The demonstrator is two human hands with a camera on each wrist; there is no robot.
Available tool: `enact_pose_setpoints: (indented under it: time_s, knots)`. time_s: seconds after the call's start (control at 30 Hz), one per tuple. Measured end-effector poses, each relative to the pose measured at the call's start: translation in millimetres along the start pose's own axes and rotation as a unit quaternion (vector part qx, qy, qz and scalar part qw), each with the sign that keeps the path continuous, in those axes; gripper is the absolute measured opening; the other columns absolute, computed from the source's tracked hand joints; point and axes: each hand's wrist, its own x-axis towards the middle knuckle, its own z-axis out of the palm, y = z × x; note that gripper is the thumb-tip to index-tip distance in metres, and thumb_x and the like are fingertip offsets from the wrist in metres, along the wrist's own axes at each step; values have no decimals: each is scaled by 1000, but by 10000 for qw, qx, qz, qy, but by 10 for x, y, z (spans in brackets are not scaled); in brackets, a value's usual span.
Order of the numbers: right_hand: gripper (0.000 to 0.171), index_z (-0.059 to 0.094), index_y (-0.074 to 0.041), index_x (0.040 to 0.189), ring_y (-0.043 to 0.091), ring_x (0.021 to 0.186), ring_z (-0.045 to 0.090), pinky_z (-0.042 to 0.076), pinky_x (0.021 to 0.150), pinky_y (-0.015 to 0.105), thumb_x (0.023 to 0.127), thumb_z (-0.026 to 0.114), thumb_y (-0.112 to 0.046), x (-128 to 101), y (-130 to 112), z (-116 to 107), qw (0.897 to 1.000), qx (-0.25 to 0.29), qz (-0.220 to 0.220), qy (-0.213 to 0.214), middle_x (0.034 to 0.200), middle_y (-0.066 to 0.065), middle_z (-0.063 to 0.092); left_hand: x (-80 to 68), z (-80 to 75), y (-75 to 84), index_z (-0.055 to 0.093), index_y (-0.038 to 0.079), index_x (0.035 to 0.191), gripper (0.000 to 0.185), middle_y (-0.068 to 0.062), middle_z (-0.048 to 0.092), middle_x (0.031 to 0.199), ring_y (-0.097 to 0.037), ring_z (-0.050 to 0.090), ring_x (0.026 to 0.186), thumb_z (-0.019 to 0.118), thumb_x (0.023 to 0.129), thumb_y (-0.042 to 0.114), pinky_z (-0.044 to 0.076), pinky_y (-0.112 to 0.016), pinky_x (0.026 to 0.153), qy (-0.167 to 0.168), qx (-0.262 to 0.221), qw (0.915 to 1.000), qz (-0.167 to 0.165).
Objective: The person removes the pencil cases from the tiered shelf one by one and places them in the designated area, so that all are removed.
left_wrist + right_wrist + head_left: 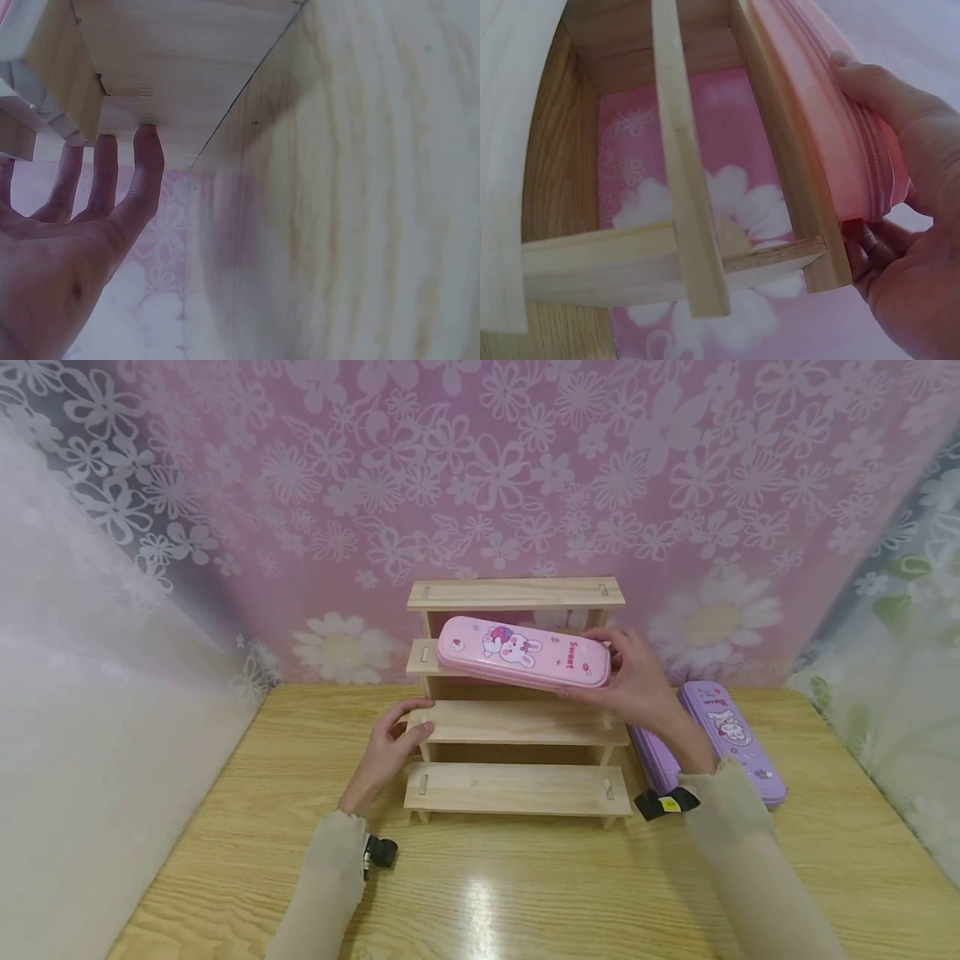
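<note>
A wooden table (225, 860) stands before a pink flowered curtain (480, 468), bearing a four-step wooden rack (517, 789). The right hand (637, 681) grips the end of a pink pencil case (522, 653), thumb on top and fingers curled beneath, holding it level at the rack's second step from the top. The left hand (390, 747) rests with nearly straight fingers against the rack's left side, gripping nothing. Two purple pencil cases (731, 739) lie on the table just right of the rack.
</note>
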Motion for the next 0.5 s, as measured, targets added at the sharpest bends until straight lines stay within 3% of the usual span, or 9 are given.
enact_pose_setpoints:
  time_s: [0.27, 0.5]
  knots:
    - [80, 61, -2, 127, 13, 94, 47, 40, 74, 19, 58, 101, -12, -125, 114, 21, 9917, -97, -1117, 624, 117, 13, 63, -8, 13, 6, 61, 15, 136, 35, -4, 53, 149, -23, 57, 103, 64, 102, 23, 59, -33, 79, 20, 82, 10000, 0]
    - [84, 64, 3, 123, 8, 101, 51, 41, 82, 8, 49, 103, -8, -265, 239, 13, 9818, 43, -1470, 1203, 120, 17, 63, -15, 20, 21, 61, 17, 137, 36, -3, 52, 149, -23, 57, 101, 64, 102, 24, 59, -34, 79, 45, 106, 9999, -46]
